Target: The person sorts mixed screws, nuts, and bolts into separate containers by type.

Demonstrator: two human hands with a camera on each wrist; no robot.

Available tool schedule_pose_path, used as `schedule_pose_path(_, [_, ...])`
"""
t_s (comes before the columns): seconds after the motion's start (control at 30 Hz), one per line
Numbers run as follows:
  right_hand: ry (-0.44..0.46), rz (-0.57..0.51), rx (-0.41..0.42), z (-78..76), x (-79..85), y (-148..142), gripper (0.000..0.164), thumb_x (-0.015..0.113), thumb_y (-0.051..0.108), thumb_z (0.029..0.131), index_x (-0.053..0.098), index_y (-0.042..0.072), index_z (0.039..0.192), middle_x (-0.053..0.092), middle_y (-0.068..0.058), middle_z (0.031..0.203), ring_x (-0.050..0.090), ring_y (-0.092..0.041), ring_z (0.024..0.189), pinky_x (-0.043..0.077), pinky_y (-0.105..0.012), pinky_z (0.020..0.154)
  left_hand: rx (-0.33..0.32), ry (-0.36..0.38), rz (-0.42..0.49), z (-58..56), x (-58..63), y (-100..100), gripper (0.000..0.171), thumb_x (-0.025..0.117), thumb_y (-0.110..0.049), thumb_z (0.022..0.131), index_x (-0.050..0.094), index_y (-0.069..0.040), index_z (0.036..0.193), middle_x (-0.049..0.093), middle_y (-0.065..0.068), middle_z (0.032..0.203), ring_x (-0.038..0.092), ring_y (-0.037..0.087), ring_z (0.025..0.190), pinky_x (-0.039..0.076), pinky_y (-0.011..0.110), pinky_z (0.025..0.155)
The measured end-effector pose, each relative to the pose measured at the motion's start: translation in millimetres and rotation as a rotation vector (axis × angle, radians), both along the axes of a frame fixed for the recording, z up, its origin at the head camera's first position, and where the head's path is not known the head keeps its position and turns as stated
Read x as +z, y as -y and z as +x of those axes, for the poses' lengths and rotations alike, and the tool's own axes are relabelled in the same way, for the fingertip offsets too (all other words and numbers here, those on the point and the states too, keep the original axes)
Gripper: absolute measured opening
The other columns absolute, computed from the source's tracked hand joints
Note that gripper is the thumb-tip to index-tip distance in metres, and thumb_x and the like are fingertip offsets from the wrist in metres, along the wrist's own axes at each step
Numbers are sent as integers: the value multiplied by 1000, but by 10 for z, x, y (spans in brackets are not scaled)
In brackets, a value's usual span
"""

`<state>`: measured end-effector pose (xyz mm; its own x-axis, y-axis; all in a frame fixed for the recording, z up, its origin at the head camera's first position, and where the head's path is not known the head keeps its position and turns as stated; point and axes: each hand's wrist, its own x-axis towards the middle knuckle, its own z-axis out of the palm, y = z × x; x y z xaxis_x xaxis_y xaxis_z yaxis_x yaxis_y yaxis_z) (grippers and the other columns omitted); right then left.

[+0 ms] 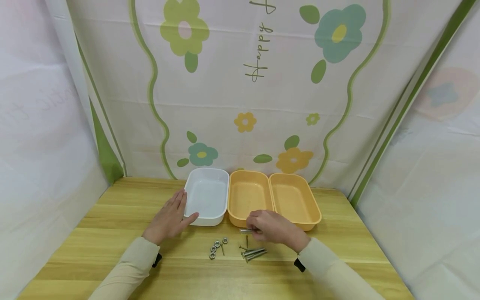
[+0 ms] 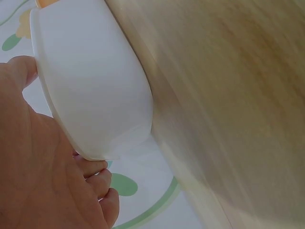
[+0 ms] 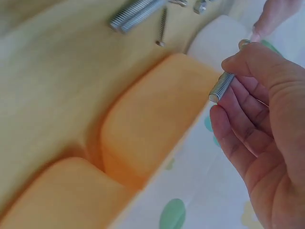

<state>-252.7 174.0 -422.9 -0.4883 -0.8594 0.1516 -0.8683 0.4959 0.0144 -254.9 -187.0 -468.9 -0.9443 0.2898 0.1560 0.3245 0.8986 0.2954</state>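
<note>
The worktop (image 1: 187, 279) is flat and looks smooth, so round things could roll if they get a bump. Three trays stand side by side at its back: a white tray (image 1: 206, 222), a middle orange tray (image 1: 237, 221) and a right orange tray (image 1: 308, 227). They are light, I think, so a hard push could slide the whole row.

The right hand (image 1: 273, 227) pinches one bolt between thumb and fingers, just by the near edge of the middle orange tray. The left hand (image 1: 168, 218) is spread out, with its thumb at the near rim of the white tray and its fingers along the side. If it pressed down hard on that rim, the tray could tip.

The held bolt (image 1: 244, 231) is up above the worktop, and its bare tip pokes out of the grip. It is smooth metal and held by only a little bit, so it could slip and fall. If the hand stayed too low, the bolt could knock the tray's edge.

The other bolts (image 1: 256, 254) lie in a heap, so pulling one could drag its neighbours. Four nuts (image 1: 213, 249) sit near a thin screw (image 1: 223, 249), and a sleeve could brush them away. Tiny screws (image 1: 246, 241) lie close to the bolts and could get picked up by mistake.
</note>
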Motion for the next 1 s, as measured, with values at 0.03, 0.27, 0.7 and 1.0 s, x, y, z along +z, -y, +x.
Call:
schedule_pose_path(0.03, [-10,2,4,-10,28,18,16,77,6,86,65,16,84,59,8,79,43,2,70,39,-9,61,0,-1,0,1,0,0,94,48,-57,107,23,16,160,21,33,171,21,50,160,26,62,129])
schedule_pose_path(0.27, [-34,11,18,-91,215,167,17,77,7,88,63,15,82,56,7,76,41,0,68,36,-12,60,-1,-10,-7,0,1,-3,93,48,-57,107,24,16,159,22,34,170,23,50,159,27,63,128])
schedule_pose_path(0.7, [23,27,-27,-288,442,508,12,74,6,90,67,14,85,61,6,79,48,-4,70,42,-14,62,11,3,-33,-9,-8,6,95,46,-60,107,23,15,160,21,33,171,22,50,159,26,64,128])
schedule_pose_path(1.0, [-11,18,-6,-440,450,702,12,71,2,87,66,12,81,54,5,75,45,-5,69,35,-16,61,10,3,-19,5,7,-5,94,46,-59,107,23,15,160,22,33,171,23,51,159,26,65,128])
